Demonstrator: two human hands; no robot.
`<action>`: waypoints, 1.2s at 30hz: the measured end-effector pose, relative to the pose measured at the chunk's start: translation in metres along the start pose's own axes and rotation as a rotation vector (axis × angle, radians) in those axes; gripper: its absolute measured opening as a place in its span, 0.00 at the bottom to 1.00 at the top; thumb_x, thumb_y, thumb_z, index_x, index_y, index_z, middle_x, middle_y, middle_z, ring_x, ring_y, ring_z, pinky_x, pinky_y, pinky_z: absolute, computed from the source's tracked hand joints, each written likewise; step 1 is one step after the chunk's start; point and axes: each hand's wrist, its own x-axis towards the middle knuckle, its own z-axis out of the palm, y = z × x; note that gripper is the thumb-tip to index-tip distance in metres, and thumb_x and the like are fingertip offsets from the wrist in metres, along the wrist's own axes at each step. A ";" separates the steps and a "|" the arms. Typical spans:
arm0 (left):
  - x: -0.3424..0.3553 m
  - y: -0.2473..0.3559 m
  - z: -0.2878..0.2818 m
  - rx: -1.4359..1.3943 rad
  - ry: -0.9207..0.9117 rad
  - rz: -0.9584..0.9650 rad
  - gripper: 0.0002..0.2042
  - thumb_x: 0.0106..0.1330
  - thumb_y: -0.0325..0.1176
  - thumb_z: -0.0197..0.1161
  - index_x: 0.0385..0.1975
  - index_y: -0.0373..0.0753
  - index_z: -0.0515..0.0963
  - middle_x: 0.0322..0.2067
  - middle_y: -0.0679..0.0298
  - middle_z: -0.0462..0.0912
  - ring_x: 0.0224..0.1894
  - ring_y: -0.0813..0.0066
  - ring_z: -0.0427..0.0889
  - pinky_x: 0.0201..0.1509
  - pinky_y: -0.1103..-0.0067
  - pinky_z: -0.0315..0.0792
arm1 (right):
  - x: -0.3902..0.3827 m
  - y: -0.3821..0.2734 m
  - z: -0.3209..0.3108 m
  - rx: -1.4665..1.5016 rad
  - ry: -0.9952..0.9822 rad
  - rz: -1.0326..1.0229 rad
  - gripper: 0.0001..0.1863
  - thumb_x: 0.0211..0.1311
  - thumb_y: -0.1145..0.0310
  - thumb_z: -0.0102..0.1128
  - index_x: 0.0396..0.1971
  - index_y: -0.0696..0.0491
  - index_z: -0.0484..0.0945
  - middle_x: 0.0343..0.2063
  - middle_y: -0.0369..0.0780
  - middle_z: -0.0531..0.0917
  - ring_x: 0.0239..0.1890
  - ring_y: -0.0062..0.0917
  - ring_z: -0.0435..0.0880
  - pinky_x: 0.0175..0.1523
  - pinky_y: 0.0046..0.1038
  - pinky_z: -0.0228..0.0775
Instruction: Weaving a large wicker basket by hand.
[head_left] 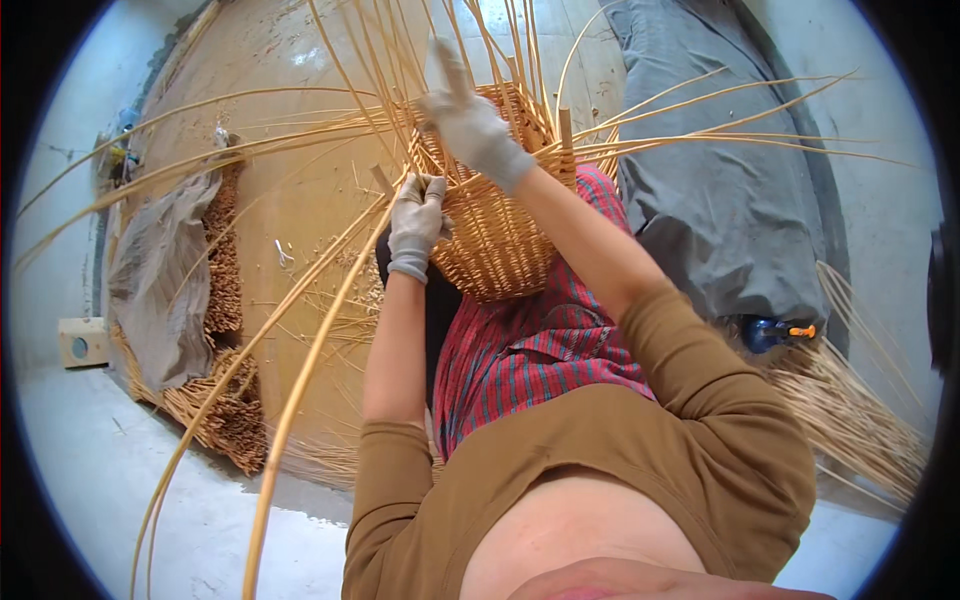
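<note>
A half-woven wicker basket (pixel 497 240) rests tilted on my lap, with long pale rods (pixel 300 135) fanning out from its rim on all sides. My left hand (pixel 418 212), in a grey-white work glove, is closed on the basket's near-left edge, where several rods meet. Above the basket's opening is my right hand (pixel 470 125), gloved the same way and close to the far-left rim. Motion smears its fingers, so whether they grip a rod cannot be made out. Short wooden pegs (pixel 566 128) stick up at the rim.
Bundled brown rods (pixel 230 400) lie at the left, partly under a grey cloth (pixel 165 280). A dark grey cloth (pixel 720 190) covers something at the right, near a blue bottle (pixel 765 333) and a sheaf of loose rods (pixel 850 415). Scraps litter the brown board floor (pixel 300 200).
</note>
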 end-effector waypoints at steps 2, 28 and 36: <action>-0.005 -0.002 -0.012 0.066 -0.007 -0.021 0.08 0.73 0.35 0.62 0.36 0.39 0.73 0.22 0.68 0.75 0.12 0.81 0.72 0.13 0.80 0.69 | -0.061 0.004 -0.007 0.396 0.287 0.143 0.05 0.76 0.69 0.47 0.41 0.53 0.70 0.46 0.48 0.79 0.37 0.30 0.87 0.45 0.31 0.82; -0.034 0.022 0.141 0.800 0.009 1.063 0.34 0.63 0.33 0.66 0.70 0.43 0.64 0.50 0.61 0.82 0.54 0.64 0.80 0.71 0.62 0.60 | -0.107 0.118 -0.219 -0.579 -0.229 0.395 0.16 0.61 0.51 0.65 0.43 0.45 0.85 0.37 0.43 0.88 0.40 0.37 0.87 0.44 0.38 0.77; -0.022 0.003 0.127 0.994 -0.012 0.942 0.37 0.61 0.39 0.66 0.73 0.53 0.61 0.50 0.64 0.79 0.52 0.64 0.78 0.65 0.62 0.64 | -0.095 0.051 -0.227 -0.676 -0.314 -0.713 0.10 0.57 0.58 0.64 0.34 0.47 0.86 0.32 0.34 0.84 0.38 0.28 0.82 0.46 0.36 0.73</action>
